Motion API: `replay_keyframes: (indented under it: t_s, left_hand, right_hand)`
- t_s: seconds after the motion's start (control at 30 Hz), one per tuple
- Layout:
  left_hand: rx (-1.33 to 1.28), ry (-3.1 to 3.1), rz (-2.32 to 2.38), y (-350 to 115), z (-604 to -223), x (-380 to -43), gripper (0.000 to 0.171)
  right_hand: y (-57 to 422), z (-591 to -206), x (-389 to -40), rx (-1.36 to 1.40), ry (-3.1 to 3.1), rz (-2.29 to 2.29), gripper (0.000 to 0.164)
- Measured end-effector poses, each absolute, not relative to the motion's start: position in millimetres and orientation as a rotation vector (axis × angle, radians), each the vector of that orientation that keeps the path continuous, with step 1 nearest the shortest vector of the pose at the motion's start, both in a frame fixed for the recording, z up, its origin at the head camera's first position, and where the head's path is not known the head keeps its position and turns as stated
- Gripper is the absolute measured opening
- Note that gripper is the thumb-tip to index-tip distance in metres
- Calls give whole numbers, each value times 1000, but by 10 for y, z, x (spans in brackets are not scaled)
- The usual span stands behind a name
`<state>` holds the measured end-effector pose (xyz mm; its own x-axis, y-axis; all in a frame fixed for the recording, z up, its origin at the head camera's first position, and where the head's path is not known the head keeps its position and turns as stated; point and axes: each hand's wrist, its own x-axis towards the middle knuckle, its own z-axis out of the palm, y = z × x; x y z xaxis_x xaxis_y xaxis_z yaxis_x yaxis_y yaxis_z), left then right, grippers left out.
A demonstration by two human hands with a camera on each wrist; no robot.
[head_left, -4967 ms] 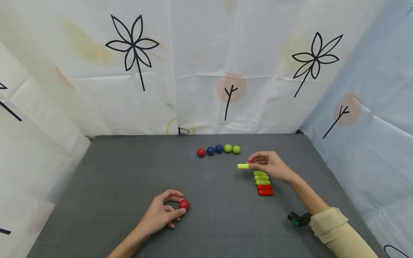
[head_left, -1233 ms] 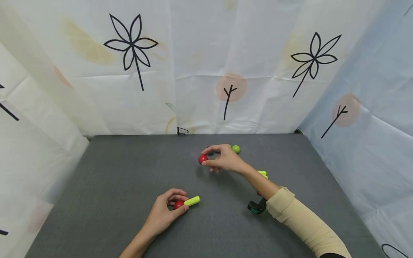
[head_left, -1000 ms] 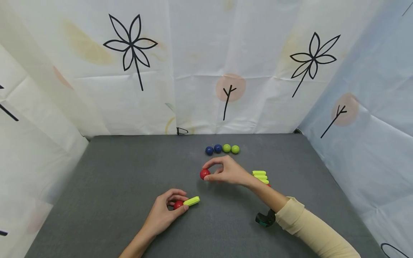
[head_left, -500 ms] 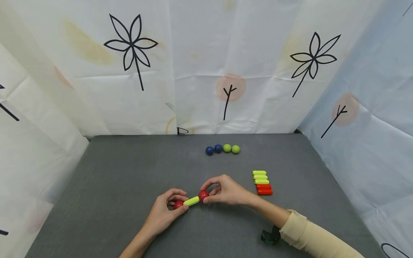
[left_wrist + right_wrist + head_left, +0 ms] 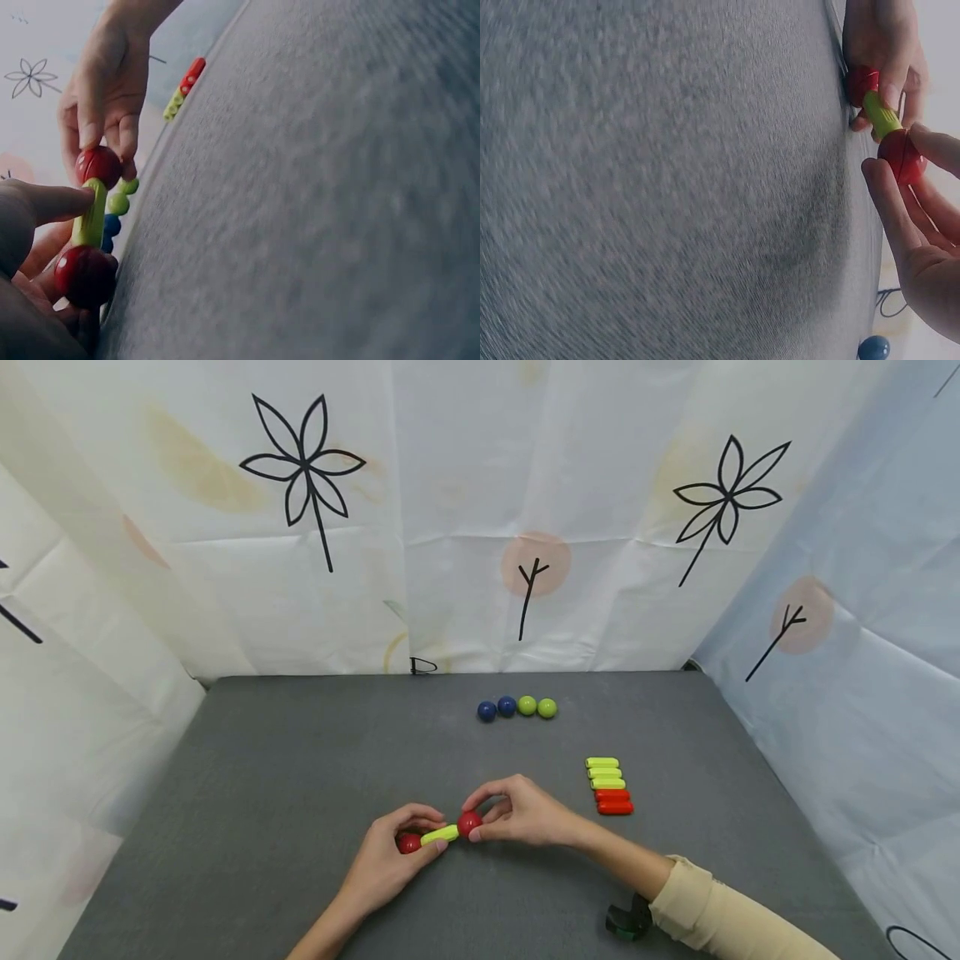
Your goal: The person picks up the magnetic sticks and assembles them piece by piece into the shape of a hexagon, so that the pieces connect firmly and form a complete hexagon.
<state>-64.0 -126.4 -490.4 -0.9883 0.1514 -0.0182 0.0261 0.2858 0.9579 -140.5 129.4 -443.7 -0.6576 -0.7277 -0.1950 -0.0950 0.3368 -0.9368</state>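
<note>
A short yellow-green rod [image 5: 440, 835] joins or touches two shiny red balls near the middle front of the table. My left hand [image 5: 375, 870] grips the rod and the left red ball [image 5: 408, 843]; its thumb presses along the rod, as the left wrist view shows. At the rod's other end my right hand [image 5: 534, 816] pinches the right red ball [image 5: 469, 824] between thumb and fingers. In the right wrist view this red ball [image 5: 902, 157] meets the rod's end. Whether it is pushed fully on cannot be seen.
Two blue balls [image 5: 497, 708] and two green balls [image 5: 537, 707] stand in a row at the back. Right of my right hand lie several yellow-green rods [image 5: 604, 773] and two red rods [image 5: 614, 802], stacked side by side. Printed cloth [image 5: 450, 602] hangs behind the grey table [image 5: 300, 752].
A yellow-green rod from the right row came to the left hand's ball. The right hand then took the red ball from the back row and brought it forward to the rod's free end.
</note>
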Motion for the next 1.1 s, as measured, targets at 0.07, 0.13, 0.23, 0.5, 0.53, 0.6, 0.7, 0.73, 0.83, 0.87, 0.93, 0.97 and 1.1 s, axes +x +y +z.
replay_keyframes:
  t_s: [0.07, 0.13, 0.23, 0.5, 0.53, 0.6, 0.7, 0.73, 0.83, 0.87, 0.93, 0.97, 1.1]
  left_hand:
    - [192, 2426, 1823, -1243, -4908, -646, 32]
    - [194, 2423, 1835, -1224, -4900, -660, 33]
    - [184, 2435, 1815, -1202, -4881, -689, 34]
    - [225, 2447, 1768, -1168, -4853, -767, 39]
    - [228, 2439, 1776, -1167, -4853, -774, 39]
    - [240, 2434, 1787, -1164, -4856, -782, 39]
    - [238, 2427, 1786, -1162, -4864, -789, 38]
    - [226, 2423, 1782, -1160, -4865, -791, 38]
    - [195, 2416, 1773, -1155, -4870, -798, 38]
    - [181, 2411, 1771, -1154, -4872, -800, 38]
    - [157, 2412, 1761, -1151, -4877, -802, 37]
    - [150, 2411, 1760, -1151, -4878, -803, 36]
    - [138, 2412, 1753, -1156, -4883, -801, 35]
  right_hand:
    - [1290, -4438, -1391, -714, 1988, -1343, 31]
    - [1286, -4438, -1378, -718, 1984, -1350, 30]
    - [1274, -4432, -1363, -716, 1966, -1373, 31]
    - [1249, -4440, -1348, -699, 1960, -1435, 29]
    - [1249, -4443, -1347, -706, 1965, -1436, 29]
    - [1257, -4444, -1346, -722, 1976, -1432, 28]
    - [1297, -4425, -1356, -744, 1983, -1418, 28]
    - [1320, -4413, -1365, -748, 1989, -1411, 29]
    - [1418, -4363, -1411, -761, 2017, -1394, 31]
    - [1459, -4346, -1431, -765, 2034, -1390, 32]
    - [1551, -4306, -1478, -773, 2081, -1386, 33]
    - [1604, -4294, -1509, -780, 2104, -1389, 34]
    - [1845, -4222, -1629, -750, 2200, -1412, 36]
